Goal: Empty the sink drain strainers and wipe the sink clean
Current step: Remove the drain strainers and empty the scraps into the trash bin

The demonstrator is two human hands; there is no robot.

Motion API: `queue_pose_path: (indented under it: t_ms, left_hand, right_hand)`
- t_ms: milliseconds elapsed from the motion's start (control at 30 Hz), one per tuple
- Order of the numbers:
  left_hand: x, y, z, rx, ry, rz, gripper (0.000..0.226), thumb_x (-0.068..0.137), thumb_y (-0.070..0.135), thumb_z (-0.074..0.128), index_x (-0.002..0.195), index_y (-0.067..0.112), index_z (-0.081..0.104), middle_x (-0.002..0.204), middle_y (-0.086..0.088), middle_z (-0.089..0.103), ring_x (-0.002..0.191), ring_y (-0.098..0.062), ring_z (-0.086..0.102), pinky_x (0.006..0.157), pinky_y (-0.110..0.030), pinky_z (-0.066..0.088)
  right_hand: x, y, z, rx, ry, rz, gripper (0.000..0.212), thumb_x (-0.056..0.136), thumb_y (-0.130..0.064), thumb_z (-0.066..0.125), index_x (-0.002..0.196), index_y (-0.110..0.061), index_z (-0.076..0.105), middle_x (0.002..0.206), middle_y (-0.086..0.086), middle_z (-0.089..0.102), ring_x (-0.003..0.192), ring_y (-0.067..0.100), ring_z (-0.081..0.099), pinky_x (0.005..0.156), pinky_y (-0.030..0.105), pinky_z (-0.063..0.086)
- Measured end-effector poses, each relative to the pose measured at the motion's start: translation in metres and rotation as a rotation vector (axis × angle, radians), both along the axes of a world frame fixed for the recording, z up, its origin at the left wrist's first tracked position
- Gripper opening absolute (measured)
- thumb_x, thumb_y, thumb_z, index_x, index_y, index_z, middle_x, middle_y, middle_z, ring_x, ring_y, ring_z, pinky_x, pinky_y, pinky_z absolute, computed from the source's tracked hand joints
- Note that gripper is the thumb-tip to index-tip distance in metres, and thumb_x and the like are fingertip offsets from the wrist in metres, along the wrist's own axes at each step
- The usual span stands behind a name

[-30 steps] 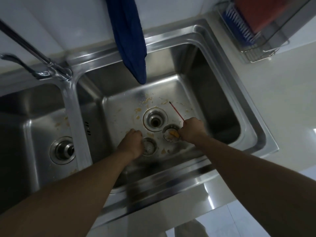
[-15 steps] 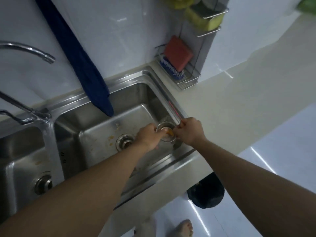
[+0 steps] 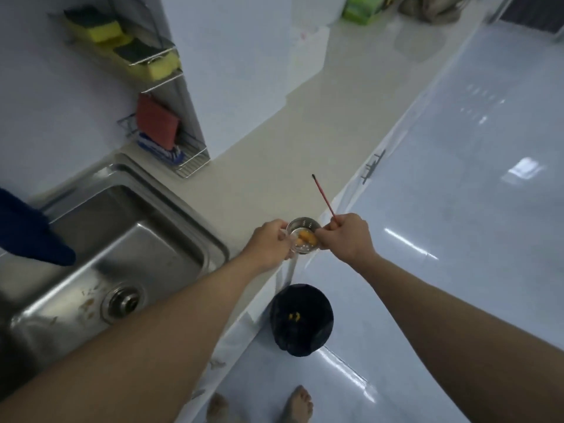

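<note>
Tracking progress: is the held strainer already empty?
No, orange scraps lie in the strainer the left hand holds, while the right hand grips a red stick.

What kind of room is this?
Likely a home kitchen: stainless steel sink set in a countertop, dish sponges racked on the wall, black trash bag below.

Yellow sponges (image 3: 106, 30), red pad (image 3: 155, 123) in wire basket (image 3: 192, 161), green packet (image 3: 360, 9) on pale counter (image 3: 274, 166)
</note>
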State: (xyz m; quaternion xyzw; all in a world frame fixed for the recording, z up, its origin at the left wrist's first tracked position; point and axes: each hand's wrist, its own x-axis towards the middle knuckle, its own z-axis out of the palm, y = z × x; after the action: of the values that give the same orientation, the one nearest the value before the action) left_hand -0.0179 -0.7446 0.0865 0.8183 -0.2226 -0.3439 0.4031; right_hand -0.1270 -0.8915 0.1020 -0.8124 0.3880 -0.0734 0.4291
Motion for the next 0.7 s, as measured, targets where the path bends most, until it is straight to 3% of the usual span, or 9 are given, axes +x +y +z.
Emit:
queue_pose_path:
  t_ms: [133, 267, 367, 467, 533, 600, 700]
  left_hand:
    - [-0.032, -0.032, -0.021, 0.009, 0.047, -0.064, 0.020, 0.098, 0.014, 0.051, 0.111, 0.016, 0.066, 0.084, -0.002, 0.072, 0.067, -0.009, 0.073, 0.073, -0.028, 0.062]
    - [-0.056, -0.052, -0.057, 0.113, 0.051, -0.109, 0.026, 0.100, 0.015, 0.043, 0.113, 0.014, 0.066, 0.100, -0.006, 0.071, 0.083, -0.018, 0.073, 0.081, -0.036, 0.061]
    - [-0.069, -0.060, -0.089, 0.249, -0.001, -0.194, 0.029, 0.102, 0.017, 0.037, 0.113, 0.012, 0.063, 0.108, -0.010, 0.067, 0.098, -0.026, 0.066, 0.085, -0.038, 0.057]
    - [-0.078, -0.060, -0.120, 0.352, -0.063, -0.250, 0.028, 0.101, 0.015, 0.036, 0.079, 0.017, 0.053, 0.103, -0.016, 0.066, 0.086, -0.026, 0.061, 0.067, -0.033, 0.048]
    - [-0.083, -0.059, -0.140, 0.403, -0.054, -0.267, 0.029, 0.102, 0.014, 0.035, 0.079, 0.015, 0.052, 0.102, -0.016, 0.065, 0.089, -0.028, 0.063, 0.072, -0.037, 0.051]
    - [-0.086, -0.057, -0.161, 0.441, -0.043, -0.293, 0.028, 0.102, 0.014, 0.033, 0.091, 0.008, 0.058, 0.104, -0.015, 0.064, 0.097, -0.031, 0.063, 0.080, -0.038, 0.050]
    - [-0.091, -0.053, -0.190, 0.492, -0.045, -0.369, 0.027, 0.102, 0.012, 0.033, 0.089, 0.009, 0.056, 0.106, -0.016, 0.064, 0.100, -0.031, 0.060, 0.080, -0.036, 0.046]
  right_hand:
    - [-0.040, -0.025, -0.023, 0.073, 0.007, -0.099, 0.028, 0.072, -0.009, 0.074, 0.060, -0.009, 0.049, 0.064, 0.014, 0.071, 0.055, 0.011, 0.071, 0.050, 0.025, 0.055]
    - [-0.075, -0.032, -0.062, 0.154, 0.084, -0.143, 0.034, 0.078, -0.015, 0.075, 0.060, -0.012, 0.047, 0.066, 0.011, 0.073, 0.055, 0.011, 0.071, 0.059, 0.032, 0.061]
    - [-0.099, -0.031, -0.095, 0.063, 0.233, -0.110, 0.050, 0.086, -0.051, 0.068, 0.061, -0.011, 0.052, 0.063, 0.010, 0.071, 0.059, 0.021, 0.070, 0.064, 0.036, 0.057]
    - [-0.123, -0.028, -0.127, 0.024, 0.424, 0.010, 0.073, 0.091, -0.075, 0.034, 0.055, -0.013, 0.043, 0.052, 0.006, 0.056, 0.054, 0.023, 0.058, 0.056, 0.035, 0.047]
    - [-0.137, -0.027, -0.149, 0.054, 0.503, 0.056, 0.073, 0.095, -0.071, 0.025, 0.051, -0.014, 0.038, 0.050, 0.000, 0.049, 0.053, 0.020, 0.053, 0.053, 0.032, 0.039]
    - [-0.149, -0.024, -0.170, 0.060, 0.552, 0.110, 0.066, 0.097, -0.063, 0.033, 0.050, -0.018, 0.038, 0.049, -0.003, 0.047, 0.054, 0.020, 0.053, 0.051, 0.029, 0.035]
    - [-0.155, -0.020, -0.197, 0.073, 0.603, 0.194, 0.054, 0.094, -0.056, 0.048, 0.058, -0.018, 0.061, 0.057, -0.004, 0.060, 0.057, 0.016, 0.059, 0.051, 0.027, 0.040]
